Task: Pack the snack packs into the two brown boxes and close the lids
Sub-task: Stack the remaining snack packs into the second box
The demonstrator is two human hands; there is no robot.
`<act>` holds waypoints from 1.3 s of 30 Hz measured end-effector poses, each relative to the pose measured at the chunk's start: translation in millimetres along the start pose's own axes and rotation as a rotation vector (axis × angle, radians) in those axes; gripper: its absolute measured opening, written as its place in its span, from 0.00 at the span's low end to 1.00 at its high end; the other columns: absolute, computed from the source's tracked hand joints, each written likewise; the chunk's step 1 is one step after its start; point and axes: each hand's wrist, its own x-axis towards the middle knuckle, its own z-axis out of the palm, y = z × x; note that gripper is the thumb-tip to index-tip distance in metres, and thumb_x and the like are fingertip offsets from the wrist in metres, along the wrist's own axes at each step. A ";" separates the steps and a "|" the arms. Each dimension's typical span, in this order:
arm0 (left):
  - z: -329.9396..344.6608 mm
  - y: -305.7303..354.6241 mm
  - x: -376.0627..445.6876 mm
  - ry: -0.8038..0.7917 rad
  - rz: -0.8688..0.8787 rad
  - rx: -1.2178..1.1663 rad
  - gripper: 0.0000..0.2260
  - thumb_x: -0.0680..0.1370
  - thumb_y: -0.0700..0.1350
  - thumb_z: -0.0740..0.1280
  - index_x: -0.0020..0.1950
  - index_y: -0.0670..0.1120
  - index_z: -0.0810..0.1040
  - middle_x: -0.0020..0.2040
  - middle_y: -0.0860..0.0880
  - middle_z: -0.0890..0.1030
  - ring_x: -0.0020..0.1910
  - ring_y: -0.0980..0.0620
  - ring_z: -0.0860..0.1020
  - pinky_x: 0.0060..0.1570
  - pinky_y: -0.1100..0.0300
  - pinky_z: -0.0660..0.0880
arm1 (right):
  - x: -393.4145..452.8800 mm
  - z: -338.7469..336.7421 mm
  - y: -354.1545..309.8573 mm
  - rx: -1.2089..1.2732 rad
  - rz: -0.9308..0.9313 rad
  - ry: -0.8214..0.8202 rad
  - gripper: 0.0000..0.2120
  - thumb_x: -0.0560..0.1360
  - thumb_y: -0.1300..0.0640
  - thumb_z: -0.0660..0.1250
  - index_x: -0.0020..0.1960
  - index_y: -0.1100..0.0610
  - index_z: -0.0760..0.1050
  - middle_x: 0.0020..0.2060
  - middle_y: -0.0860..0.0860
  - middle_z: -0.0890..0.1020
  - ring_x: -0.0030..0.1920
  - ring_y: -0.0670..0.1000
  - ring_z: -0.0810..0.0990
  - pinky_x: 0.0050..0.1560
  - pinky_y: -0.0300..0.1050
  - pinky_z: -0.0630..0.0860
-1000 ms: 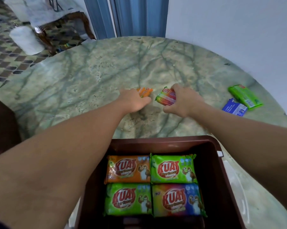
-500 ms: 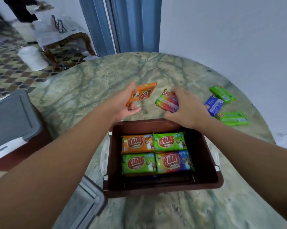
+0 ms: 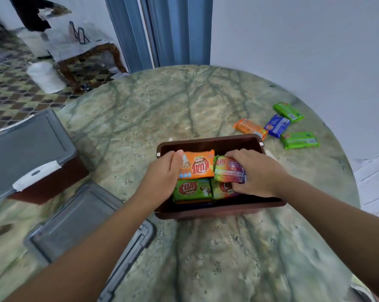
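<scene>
Two packs are being lowered into the open brown box [image 3: 208, 141]: an orange pack [image 3: 198, 165] is gripped by the left hand [image 3: 162, 173], a multicolour pack [image 3: 227, 170] by the right hand [image 3: 256, 173], fingers curled round each. Green packs [image 3: 191, 189] are already laid beneath. Next, both likely need setting flat and releasing. Four loose packs [image 3: 276, 125] are left far right on the marble table [image 3: 206, 258]. A lidded box [image 3: 29, 153] sits left; a grey lid [image 3: 86, 227] lies near-left. Tiled floor is seen beyond.
</scene>
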 end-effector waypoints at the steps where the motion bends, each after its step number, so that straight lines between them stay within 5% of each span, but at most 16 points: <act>1: 2.0 -2.4 -2.1 0.001 0.018 0.047 0.21 0.86 0.56 0.55 0.39 0.45 0.70 0.32 0.47 0.75 0.31 0.53 0.74 0.35 0.52 0.72 | -0.3 1.2 -0.2 -0.039 -0.012 -0.002 0.38 0.66 0.35 0.72 0.72 0.44 0.65 0.56 0.45 0.76 0.57 0.51 0.76 0.58 0.50 0.74; 8: 21.9 -14.5 -11.8 0.024 0.040 0.192 0.19 0.86 0.58 0.53 0.44 0.50 0.73 0.35 0.50 0.80 0.35 0.54 0.79 0.37 0.50 0.76 | 1.1 2.0 -1.6 -0.132 -0.050 -0.046 0.43 0.65 0.28 0.67 0.75 0.43 0.64 0.57 0.46 0.75 0.57 0.51 0.75 0.59 0.50 0.74; 11: 27.8 -18.4 -13.0 0.065 0.103 0.406 0.13 0.86 0.56 0.51 0.62 0.53 0.70 0.37 0.51 0.80 0.37 0.50 0.80 0.39 0.50 0.76 | 1.6 2.9 -1.5 -0.145 -0.059 -0.063 0.43 0.65 0.31 0.71 0.75 0.43 0.63 0.57 0.46 0.73 0.56 0.51 0.74 0.57 0.48 0.73; 13: 30.9 -18.5 -12.6 0.038 0.142 0.492 0.13 0.86 0.55 0.49 0.65 0.53 0.68 0.40 0.51 0.80 0.39 0.48 0.80 0.39 0.49 0.76 | 2.1 2.3 -1.3 -0.158 -0.060 -0.075 0.43 0.66 0.31 0.71 0.76 0.43 0.62 0.58 0.46 0.71 0.57 0.50 0.74 0.58 0.47 0.73; 16: 32.3 -19.0 -9.6 -0.036 0.150 0.553 0.19 0.84 0.60 0.56 0.70 0.53 0.68 0.55 0.50 0.78 0.48 0.48 0.79 0.45 0.50 0.78 | 3.1 2.8 -0.4 -0.171 -0.066 -0.081 0.44 0.66 0.30 0.70 0.78 0.43 0.61 0.59 0.46 0.71 0.58 0.50 0.74 0.59 0.48 0.74; 19: 31.0 -21.1 -7.9 -0.076 0.121 0.546 0.23 0.79 0.62 0.65 0.70 0.54 0.66 0.59 0.51 0.76 0.50 0.49 0.79 0.48 0.50 0.80 | 3.8 3.5 -0.2 -0.169 -0.062 -0.089 0.45 0.66 0.30 0.70 0.78 0.43 0.61 0.60 0.46 0.72 0.59 0.51 0.74 0.60 0.50 0.74; 24: 24.4 -19.6 -11.5 0.017 0.024 0.021 0.20 0.77 0.51 0.74 0.62 0.57 0.66 0.54 0.55 0.80 0.49 0.57 0.81 0.46 0.52 0.82 | 5.0 1.8 -1.2 -0.169 -0.060 -0.098 0.44 0.66 0.29 0.70 0.77 0.43 0.61 0.60 0.46 0.72 0.60 0.51 0.75 0.60 0.51 0.75; 29: 17.1 -7.6 -4.1 0.161 -0.046 -0.365 0.09 0.76 0.44 0.77 0.52 0.54 0.81 0.48 0.51 0.85 0.47 0.52 0.84 0.48 0.51 0.83 | 5.3 1.7 -1.7 -0.163 -0.055 -0.091 0.44 0.66 0.30 0.71 0.77 0.44 0.62 0.59 0.46 0.72 0.59 0.51 0.75 0.59 0.50 0.75; 33: 10.6 7.7 3.6 0.118 -0.166 -0.794 0.10 0.78 0.41 0.73 0.59 0.49 0.83 0.50 0.47 0.86 0.49 0.49 0.84 0.48 0.52 0.81 | 4.2 1.4 -0.6 -0.141 -0.055 -0.067 0.43 0.66 0.29 0.71 0.75 0.45 0.64 0.58 0.46 0.72 0.57 0.50 0.75 0.56 0.48 0.74; 36: 6.4 8.4 9.3 -0.019 -0.110 -0.551 0.20 0.76 0.44 0.76 0.67 0.52 0.78 0.54 0.48 0.85 0.51 0.51 0.85 0.50 0.52 0.83 | 4.1 3.8 -0.1 -0.129 -0.051 -0.033 0.41 0.66 0.30 0.69 0.74 0.46 0.66 0.56 0.46 0.72 0.56 0.51 0.76 0.54 0.47 0.73; 39: 6.8 9.8 15.0 -0.156 0.014 -0.147 0.23 0.70 0.50 0.81 0.61 0.55 0.76 0.49 0.52 0.85 0.47 0.56 0.84 0.48 0.56 0.82 | 3.7 4.8 -0.6 -0.107 -0.037 0.001 0.39 0.67 0.30 0.68 0.72 0.46 0.66 0.55 0.46 0.73 0.55 0.51 0.77 0.50 0.45 0.71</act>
